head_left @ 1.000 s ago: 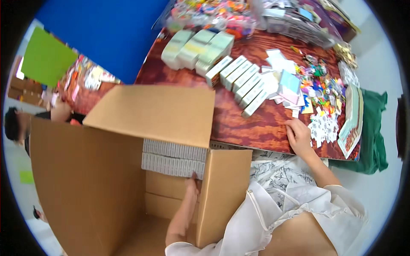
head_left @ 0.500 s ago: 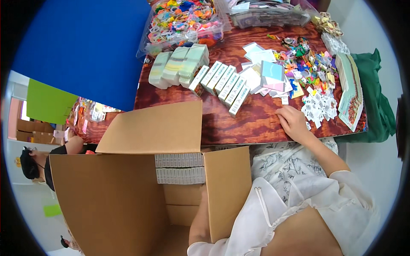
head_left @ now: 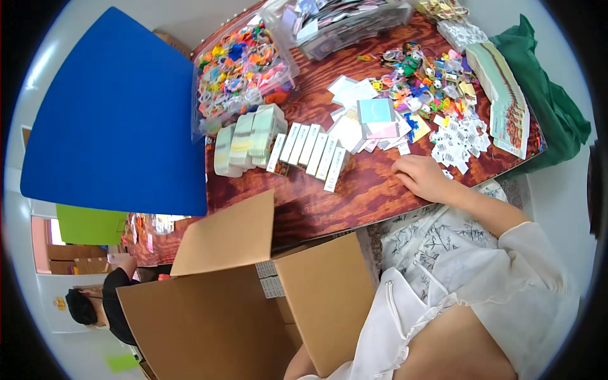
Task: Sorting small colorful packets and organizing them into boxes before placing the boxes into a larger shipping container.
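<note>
A large open cardboard box (head_left: pixel 196 329) stands below the table's front edge, its flaps raised. My left forearm (head_left: pixel 301 365) reaches into it, and the near flap (head_left: pixel 329 297) hides my left hand. Inside, stacked small white boxes (head_left: pixel 271 285) show against the far wall. My right hand (head_left: pixel 419 177) rests on the front of the table, fingers slightly bent and apart, holding nothing. Close to it are a heap of small white printed tags (head_left: pixel 460 147) and scattered flat cards (head_left: pixel 378 114). A row of slim white boxes (head_left: pixel 308 152) stands to its left.
Behind the row are stacks of pale cards (head_left: pixel 250 140) and a tub of colourful trinkets (head_left: pixel 237 73). Another tub (head_left: pixel 354 28) holds flat packets. Loose charms (head_left: pixel 430 79) and a leaning card stack (head_left: pixel 503 101) lie right. A blue panel (head_left: pixel 120 126) and a person (head_left: pixel 117 304) are at left.
My view has turned and shifted, so the table looks tilted. My left arm is lower in the picture and less of it shows. My right hand stays resting on the table.
</note>
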A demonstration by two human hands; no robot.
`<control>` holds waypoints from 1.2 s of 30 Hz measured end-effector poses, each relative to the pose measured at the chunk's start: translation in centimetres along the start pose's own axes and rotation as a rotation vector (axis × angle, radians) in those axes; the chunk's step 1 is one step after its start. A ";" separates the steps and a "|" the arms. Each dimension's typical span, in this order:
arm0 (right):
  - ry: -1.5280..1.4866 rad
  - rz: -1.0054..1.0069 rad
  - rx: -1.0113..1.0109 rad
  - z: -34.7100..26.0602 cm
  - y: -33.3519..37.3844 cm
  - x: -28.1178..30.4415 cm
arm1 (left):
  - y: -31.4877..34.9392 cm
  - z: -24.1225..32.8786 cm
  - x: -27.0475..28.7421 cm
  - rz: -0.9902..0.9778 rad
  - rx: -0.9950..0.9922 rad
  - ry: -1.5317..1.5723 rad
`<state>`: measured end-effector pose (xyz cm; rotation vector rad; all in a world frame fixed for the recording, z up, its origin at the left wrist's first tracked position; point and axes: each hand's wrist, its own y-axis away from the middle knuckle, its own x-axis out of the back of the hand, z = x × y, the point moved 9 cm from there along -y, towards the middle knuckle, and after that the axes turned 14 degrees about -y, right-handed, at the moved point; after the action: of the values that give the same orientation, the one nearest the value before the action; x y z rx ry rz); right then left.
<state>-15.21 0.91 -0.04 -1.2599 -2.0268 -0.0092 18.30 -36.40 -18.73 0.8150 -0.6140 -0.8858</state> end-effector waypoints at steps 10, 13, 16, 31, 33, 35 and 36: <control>-0.022 -0.302 0.218 -7.0 -9.5 -0.4 | 19.1 10.4 -2.2 -0.071 -0.126 0.103; 0.036 -0.372 0.339 -6.8 -11.9 -2.9 | 25.0 15.4 -4.3 -0.164 -0.466 -0.350; 0.206 -0.613 0.359 -5.6 -13.6 -6.6 | 27.0 14.4 -5.7 0.087 -0.422 -0.804; -0.049 -0.979 0.301 -1.7 -18.5 -10.5 | 32.6 16.1 -12.8 0.888 -0.561 -0.938; -0.107 -0.940 0.325 -1.6 -18.6 -9.4 | 34.7 18.9 -17.7 1.205 -0.834 -1.004; -0.096 -0.959 0.321 -1.1 -18.6 -8.5 | 33.5 22.1 -24.0 1.113 -1.062 -0.889; -0.089 -0.957 0.319 -1.1 -18.6 -8.2 | 31.9 23.6 -25.9 1.006 -1.142 -0.772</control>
<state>-27.04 -15.47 2.63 -0.0285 -2.3996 -0.0791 1.10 -10.62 17.09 -0.8856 -0.8910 -0.4199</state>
